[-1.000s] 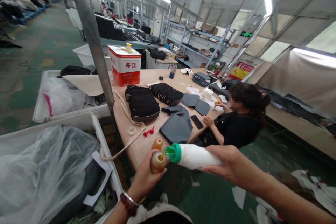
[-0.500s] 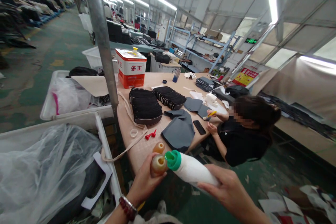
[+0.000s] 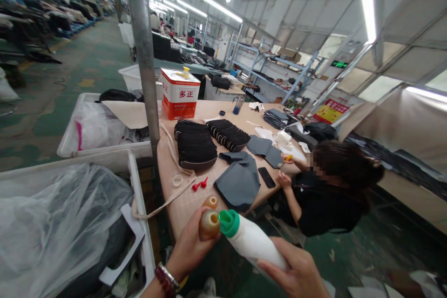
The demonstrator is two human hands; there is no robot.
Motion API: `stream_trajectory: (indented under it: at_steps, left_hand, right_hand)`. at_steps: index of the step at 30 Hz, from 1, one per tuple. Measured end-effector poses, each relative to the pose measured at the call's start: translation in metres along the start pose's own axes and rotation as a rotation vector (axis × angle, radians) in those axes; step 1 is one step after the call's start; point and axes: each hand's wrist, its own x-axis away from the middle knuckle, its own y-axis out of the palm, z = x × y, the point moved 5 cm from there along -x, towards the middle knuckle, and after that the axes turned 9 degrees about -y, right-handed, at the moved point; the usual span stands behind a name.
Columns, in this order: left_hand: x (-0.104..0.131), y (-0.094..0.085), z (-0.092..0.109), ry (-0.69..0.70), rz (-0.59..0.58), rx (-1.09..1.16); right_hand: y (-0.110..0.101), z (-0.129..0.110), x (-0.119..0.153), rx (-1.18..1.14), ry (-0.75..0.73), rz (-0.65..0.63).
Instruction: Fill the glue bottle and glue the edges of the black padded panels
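My left hand (image 3: 190, 247) is wrapped round an amber bottle (image 3: 210, 224) with an open top. Just behind it, a second amber bottle (image 3: 211, 202) shows its open mouth. My right hand (image 3: 296, 265) grips a white bottle (image 3: 256, 242), tilted so that its green spout (image 3: 228, 222) touches or nearly touches the mouth of the amber bottle. Two red nozzle caps (image 3: 200, 184) and a clear ring (image 3: 177, 180) lie on the table (image 3: 181, 209) beyond my hands.
Stacks of black pieces (image 3: 195, 146), grey sheets (image 3: 237, 184), a phone (image 3: 267, 177) and a red-white can (image 3: 179, 95) are on the table. A person (image 3: 328, 200) sits at the right, holding a yellow-handled brush. White bins (image 3: 138, 181) and a metal post (image 3: 141, 42) stand left.
The camera view has shifted slightly. The white bottle is tilted a little more steeply, its spout still beside the amber bottle's mouth. The seated person's brush hand has moved slightly.
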Motion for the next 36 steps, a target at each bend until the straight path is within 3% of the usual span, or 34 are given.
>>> stream_trajectory:
  at_steps: [10,17,28,32,36]
  left_hand:
    - [-0.006,0.005,-0.002,0.009,0.014,-0.048]
    - [-0.007,0.008,-0.004,0.03,0.082,-0.109]
    - [-0.007,0.008,-0.005,0.12,0.236,-0.287]
    - [-0.005,0.006,-0.003,0.133,0.264,-0.35]
    - [-0.003,0.005,-0.003,0.146,0.263,-0.411]
  right_hand:
    - [-0.002,0.004,0.0,-0.03,0.03,0.098]
    - [-0.002,0.003,0.0,0.019,0.027,-0.037]
    - [-0.001,-0.004,-0.001,0.204,-0.106,-0.035]
    - [0.0,-0.009,-0.001,0.232,-0.102,-0.002]
    - [0.0,-0.011,0.0,0.234,-0.063,-0.063]
